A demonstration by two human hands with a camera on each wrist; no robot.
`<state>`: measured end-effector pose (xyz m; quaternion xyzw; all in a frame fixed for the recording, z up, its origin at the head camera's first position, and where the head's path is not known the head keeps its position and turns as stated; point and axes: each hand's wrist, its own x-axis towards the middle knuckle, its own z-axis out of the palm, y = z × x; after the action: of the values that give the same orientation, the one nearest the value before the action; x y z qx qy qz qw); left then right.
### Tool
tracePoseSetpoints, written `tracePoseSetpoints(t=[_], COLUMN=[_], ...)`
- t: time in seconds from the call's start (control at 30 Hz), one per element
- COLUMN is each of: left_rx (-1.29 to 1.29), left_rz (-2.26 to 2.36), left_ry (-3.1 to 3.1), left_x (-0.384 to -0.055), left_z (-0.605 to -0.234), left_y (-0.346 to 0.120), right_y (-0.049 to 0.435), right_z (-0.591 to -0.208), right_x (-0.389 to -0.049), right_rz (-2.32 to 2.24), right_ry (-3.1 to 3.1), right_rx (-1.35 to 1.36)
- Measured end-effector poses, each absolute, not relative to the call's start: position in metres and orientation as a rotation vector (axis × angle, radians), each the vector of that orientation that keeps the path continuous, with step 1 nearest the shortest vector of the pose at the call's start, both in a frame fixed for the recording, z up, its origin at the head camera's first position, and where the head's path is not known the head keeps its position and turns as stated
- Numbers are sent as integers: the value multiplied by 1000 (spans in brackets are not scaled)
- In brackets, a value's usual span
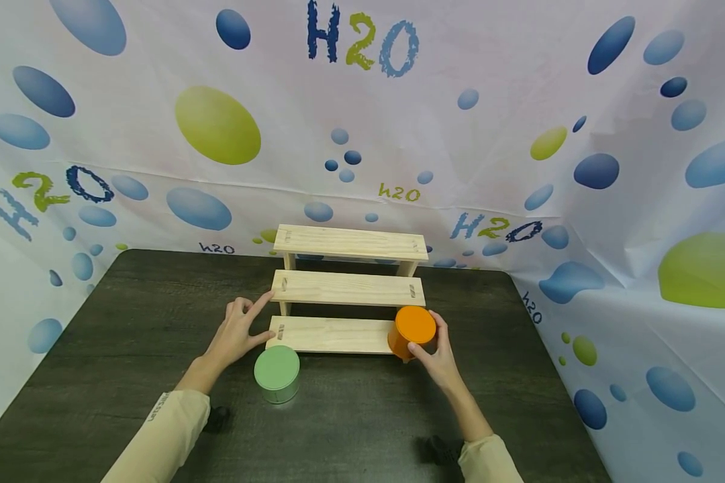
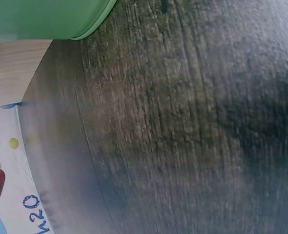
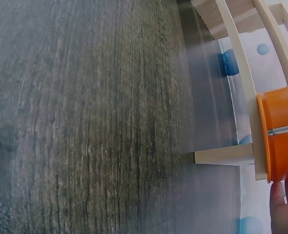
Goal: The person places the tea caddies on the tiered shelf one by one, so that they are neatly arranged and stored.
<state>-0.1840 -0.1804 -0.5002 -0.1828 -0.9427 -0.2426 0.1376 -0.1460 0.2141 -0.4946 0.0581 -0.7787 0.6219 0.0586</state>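
My right hand (image 1: 441, 359) grips an orange round tin (image 1: 415, 326), thumb on the near side and fingers at the right. The tin stands upright at the right end of the lowest step of a three-tier wooden shelf (image 1: 338, 334); the right wrist view shows its base against the board. My left hand (image 1: 232, 339) is at the shelf's left end, thumb and index finger stretched apart, their tips at the lowest and middle steps. A green round tin (image 1: 276, 369) stands on the table just in front of the lowest step's left end.
The shelf stands at the back of a dark wood-grain table (image 1: 350, 429). Behind and beside the table hangs a white sheet (image 1: 471, 154) printed with blue and green drops and H2O lettering.
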Motion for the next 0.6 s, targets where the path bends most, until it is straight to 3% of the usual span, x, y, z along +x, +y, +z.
tracePoseSetpoints(t=[0.6], left_rx=[-520], left_rz=[-695], left_ry=[-2738], left_x=[-184], left_z=[-498], left_y=[-181], right_y=[201], right_z=[-463], right_x=[-139], right_rz=[1948], right_ry=[-2357], right_rx=[136])
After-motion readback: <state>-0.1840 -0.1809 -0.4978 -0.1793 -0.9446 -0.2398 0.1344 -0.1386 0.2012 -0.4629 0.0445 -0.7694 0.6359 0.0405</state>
